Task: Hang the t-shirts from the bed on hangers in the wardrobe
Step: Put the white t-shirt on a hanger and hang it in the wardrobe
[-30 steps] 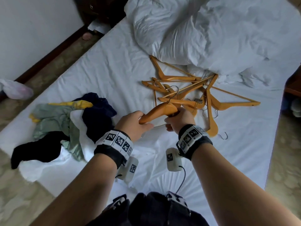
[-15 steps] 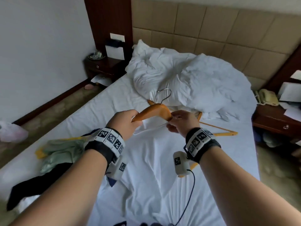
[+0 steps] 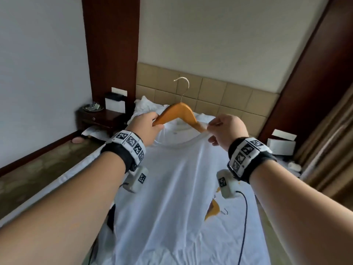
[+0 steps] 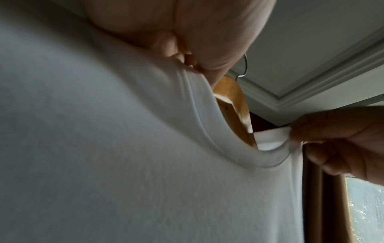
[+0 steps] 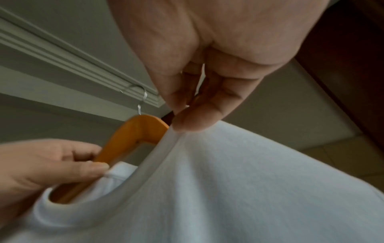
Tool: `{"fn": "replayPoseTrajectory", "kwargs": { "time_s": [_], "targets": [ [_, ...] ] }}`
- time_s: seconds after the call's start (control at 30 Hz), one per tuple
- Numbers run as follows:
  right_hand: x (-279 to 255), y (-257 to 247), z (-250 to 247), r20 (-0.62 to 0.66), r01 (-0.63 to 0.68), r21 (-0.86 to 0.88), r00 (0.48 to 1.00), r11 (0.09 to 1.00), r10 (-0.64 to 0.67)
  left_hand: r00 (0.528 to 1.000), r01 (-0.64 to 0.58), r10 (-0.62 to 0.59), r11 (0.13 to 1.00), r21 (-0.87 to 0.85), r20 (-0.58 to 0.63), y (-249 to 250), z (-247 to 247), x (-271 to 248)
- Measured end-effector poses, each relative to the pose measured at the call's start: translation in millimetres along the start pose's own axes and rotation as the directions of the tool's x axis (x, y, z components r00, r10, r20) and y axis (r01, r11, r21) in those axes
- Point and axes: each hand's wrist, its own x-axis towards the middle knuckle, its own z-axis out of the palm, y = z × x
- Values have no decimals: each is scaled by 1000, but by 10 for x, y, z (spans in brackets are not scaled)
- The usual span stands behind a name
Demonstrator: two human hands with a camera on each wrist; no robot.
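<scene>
Head view: white t-shirt (image 3: 183, 188) and wooden hanger (image 3: 177, 113), raised off bed.
Left hand (image 3: 147, 127) gripped hanger arm; right hand (image 3: 225, 131) pinched collar beside fingertips; dressing nearly finished.

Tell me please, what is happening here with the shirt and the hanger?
A person is fitting a white t-shirt onto a wooden hanger, held up above the bed. The left hand grips one arm of the hanger at the collar, and the right hand pinches the collar's other side, stretching it over the other arm. The metal hook is still free, and the shirt is not yet in the wardrobe.
</scene>
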Motion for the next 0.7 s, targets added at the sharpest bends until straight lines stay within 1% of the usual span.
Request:
{"fn": "replayPoseTrajectory", "kwargs": {
  "time_s": [0.07, 0.1, 0.13, 0.17, 0.23, 0.27, 0.3, 0.37, 0.43, 0.5, 0.57, 0.63, 0.7],
  "targets": [
    [-102, -204, -201, 67, 82, 27, 994, 996, -84, 1000, -5, 5, 1000, 8, -8, 115, -100, 22],
    [-136, -265, -300, 110, 97, 56, 989, 994, -103, 1000, -8, 8, 1000, 4, -5, 162, -147, 26],
    [-157, -304, -397, 126, 102, 82, 986, 991, -112, 1000, -14, 14, 1000, -6, 0, 214, -189, 21],
    [-134, -294, -484, 87, 114, 92, 989, 989, -122, 1000, -28, 28, 999, -16, 1, 264, -229, 11],
    [-23, -182, -630, -57, 143, -1, 988, 990, -143, 997, -75, 75, 997, -31, 0, 366, -298, -25],
    [14, -130, -680, -75, 138, -67, 987, 988, -143, 995, -102, 102, 994, -42, 1, 420, -324, -49],
    [45, -76, -711, -43, 122, -129, 991, 984, -128, 992, -128, 128, 990, -55, 2, 472, -344, -73],
    [41, -8, -744, 91, 120, -222, 991, 968, -102, 985, -172, 173, 982, -73, 5, 582, -351, -104],
    [-20, 4, -738, 152, 169, -312, 980, 935, -127, 976, -216, 218, 974, -74, 16, 718, -321, -119],
    [-28, 63, -726, 136, 200, -390, 978, 899, -159, 965, -257, 260, 962, -97, 24, 871, -242, -98],
    [-20, 142, -779, 71, 177, -434, 984, 883, -162, 958, -279, 285, 955, -99, 43, 1043, -153, -74],
    [-10, 246, -907, 43, 170, -426, 985, 888, -168, 956, -283, 288, 955, -89, 59, 1212, -72, -64],
    [-27, 304, -1085, 48, 183, -394, 983, 901, -179, 961, -263, 268, 962, -69, 74, 1333, -23, -80]
  ]
}}
